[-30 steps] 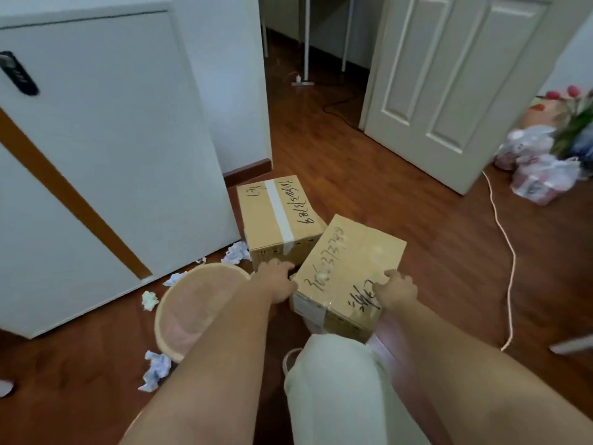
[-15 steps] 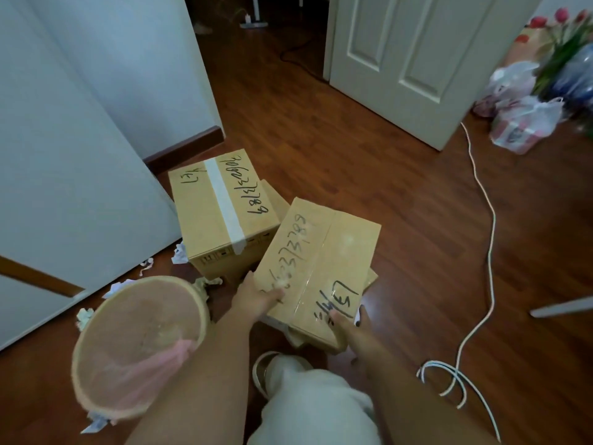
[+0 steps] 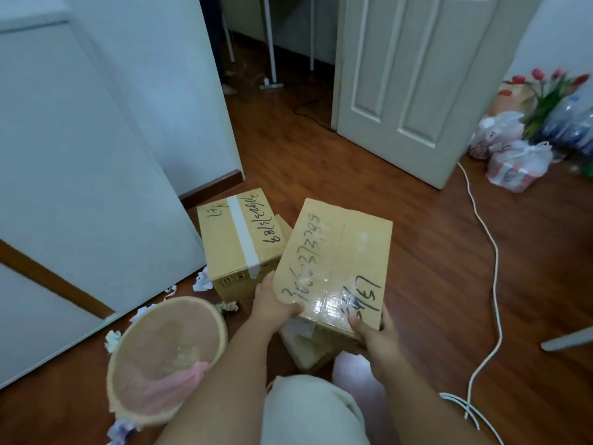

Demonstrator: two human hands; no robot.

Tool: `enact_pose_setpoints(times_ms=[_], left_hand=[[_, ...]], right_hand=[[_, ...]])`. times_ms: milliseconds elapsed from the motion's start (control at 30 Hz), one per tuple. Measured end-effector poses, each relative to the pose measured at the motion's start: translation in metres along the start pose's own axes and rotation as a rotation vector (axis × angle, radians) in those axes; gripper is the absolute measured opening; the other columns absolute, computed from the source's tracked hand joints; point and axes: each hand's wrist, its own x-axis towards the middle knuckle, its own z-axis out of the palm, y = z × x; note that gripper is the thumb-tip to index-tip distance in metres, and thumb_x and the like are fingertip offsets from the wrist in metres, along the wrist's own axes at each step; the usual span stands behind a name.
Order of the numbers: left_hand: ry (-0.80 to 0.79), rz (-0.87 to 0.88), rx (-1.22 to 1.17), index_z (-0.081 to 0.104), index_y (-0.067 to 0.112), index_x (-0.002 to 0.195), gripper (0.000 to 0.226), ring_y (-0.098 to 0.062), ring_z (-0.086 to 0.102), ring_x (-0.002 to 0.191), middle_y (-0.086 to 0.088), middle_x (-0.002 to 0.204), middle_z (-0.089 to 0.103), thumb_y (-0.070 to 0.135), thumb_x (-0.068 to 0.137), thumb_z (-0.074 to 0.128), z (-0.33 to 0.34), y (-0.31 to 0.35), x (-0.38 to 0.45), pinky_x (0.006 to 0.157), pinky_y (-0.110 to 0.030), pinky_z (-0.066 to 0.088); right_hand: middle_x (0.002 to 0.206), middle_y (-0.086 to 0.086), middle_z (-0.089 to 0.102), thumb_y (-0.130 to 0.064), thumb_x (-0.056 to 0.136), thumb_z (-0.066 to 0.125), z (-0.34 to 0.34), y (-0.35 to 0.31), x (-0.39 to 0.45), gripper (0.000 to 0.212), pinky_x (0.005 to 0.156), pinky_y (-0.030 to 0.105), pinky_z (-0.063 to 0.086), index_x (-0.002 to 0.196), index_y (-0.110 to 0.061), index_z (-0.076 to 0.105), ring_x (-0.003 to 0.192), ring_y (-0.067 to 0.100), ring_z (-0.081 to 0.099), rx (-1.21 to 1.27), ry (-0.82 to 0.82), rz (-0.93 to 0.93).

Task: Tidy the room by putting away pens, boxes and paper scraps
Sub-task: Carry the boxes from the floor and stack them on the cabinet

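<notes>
A taped cardboard box with black writing (image 3: 340, 258) is tilted up off the floor. My left hand (image 3: 272, 303) grips its near left corner and my right hand (image 3: 373, 329) grips its near right edge. A second box with a white tape strip (image 3: 237, 242) stands on the floor just to its left, close to the white cabinet. Another piece of cardboard (image 3: 308, 351) lies under the lifted box. Crumpled paper scraps (image 3: 202, 281) lie by the cabinet's foot, more scraps (image 3: 112, 340) beside a round woven bin with a pink liner (image 3: 167, 358).
A white cabinet (image 3: 80, 175) fills the left. An open white door (image 3: 417, 78) stands behind. A white cable (image 3: 487, 268) snakes across the wooden floor at right. Plastic bags (image 3: 513, 159) and tulips sit at far right. My knee (image 3: 314, 409) is below.
The box has been lifted and tilted towards me, both hands shifting to its near edge. The camera view has swung, bringing the bin closer at lower left.
</notes>
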Motion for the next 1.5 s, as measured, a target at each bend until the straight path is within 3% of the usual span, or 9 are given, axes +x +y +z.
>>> enact_pose_setpoints(times_ms=[167,300,433,600,733,967,1167,1367,1500], left_hand=[[0.019,0.112,-0.19,0.041,0.03,0.137,0.096,-0.019,0.055,0.114,0.005,0.125,0.053,0.019,0.056,0.091,-0.039,0.066,-0.053,0.097,-0.046,0.052],[0.108,0.216,-0.27,0.04,0.03,0.137,0.088,-0.017,0.054,0.115,0.006,0.125,0.055,0.014,0.065,0.088,-0.089,0.098,-0.079,0.099,-0.045,0.051],[0.214,0.326,-0.34,0.042,0.036,0.129,0.08,-0.016,0.057,0.114,0.015,0.115,0.059,0.011,0.067,0.087,-0.16,0.113,-0.108,0.101,-0.046,0.05],[0.404,0.404,-0.377,0.048,0.038,0.125,0.091,-0.017,0.061,0.111,0.005,0.125,0.06,0.041,0.046,0.091,-0.28,0.116,-0.142,0.095,-0.045,0.054],[0.589,0.467,-0.414,0.048,0.038,0.126,0.079,-0.013,0.059,0.11,0.011,0.12,0.061,0.029,0.061,0.092,-0.388,0.107,-0.177,0.096,-0.04,0.053],[0.899,0.529,-0.486,0.038,0.036,0.145,0.094,-0.015,0.053,0.12,0.01,0.13,0.057,0.035,0.066,0.089,-0.542,0.077,-0.222,0.103,-0.042,0.049],[1.002,0.533,-0.537,0.034,0.037,0.147,0.087,-0.016,0.046,0.131,0.008,0.141,0.052,0.041,0.075,0.082,-0.645,0.035,-0.229,0.109,-0.047,0.042],[1.046,0.574,-0.573,0.029,0.038,0.15,0.085,-0.014,0.05,0.126,0.011,0.141,0.052,0.044,0.08,0.076,-0.714,0.005,-0.231,0.104,-0.039,0.043],[1.06,0.564,-0.54,0.025,0.041,0.151,0.09,-0.011,0.051,0.127,0.009,0.149,0.046,0.054,0.077,0.075,-0.76,-0.012,-0.232,0.106,-0.035,0.042]], right_hand=[[0.11,0.004,0.073,-0.001,0.075,0.077,0.006,-0.06,-0.027,0.065,0.07,0.037,0.059,0.131,-0.028,0.055,0.093,0.026,0.07,-0.029,-0.039,-0.192],[0.121,-0.003,0.064,-0.008,0.072,0.082,0.04,-0.108,-0.056,0.091,0.096,0.047,0.051,0.145,-0.036,0.037,0.111,0.024,0.061,-0.061,-0.075,-0.289],[0.125,-0.005,0.065,-0.016,0.064,0.087,0.098,-0.143,-0.089,0.097,0.099,0.055,0.048,0.14,-0.047,0.036,0.114,0.025,0.06,-0.07,-0.189,-0.355],[0.126,-0.004,0.064,-0.017,0.071,0.083,0.203,-0.168,-0.146,0.09,0.097,0.052,0.05,0.144,-0.041,0.035,0.113,0.022,0.06,-0.081,-0.357,-0.464],[0.112,-0.006,0.067,-0.014,0.081,0.075,0.303,-0.18,-0.2,0.064,0.077,0.041,0.058,0.134,-0.037,0.048,0.098,0.018,0.066,-0.07,-0.562,-0.554],[0.111,-0.014,0.067,-0.023,0.081,0.075,0.471,-0.189,-0.269,0.043,0.091,0.053,0.054,0.114,-0.046,0.059,0.104,0.018,0.063,-0.103,-0.76,-0.683],[0.128,-0.013,0.059,-0.039,0.076,0.077,0.601,-0.192,-0.304,0.066,0.098,0.045,0.051,0.136,-0.035,0.051,0.115,0.015,0.058,-0.205,-0.772,-0.835],[0.114,-0.012,0.059,-0.043,0.077,0.073,0.688,-0.19,-0.333,0.04,0.092,0.047,0.054,0.115,-0.04,0.061,0.105,0.016,0.06,-0.308,-0.79,-0.92],[0.127,-0.011,0.055,-0.038,0.076,0.077,0.727,-0.174,-0.345,0.055,0.096,0.048,0.052,0.126,-0.04,0.053,0.114,0.017,0.055,-0.334,-0.889,-0.96]])
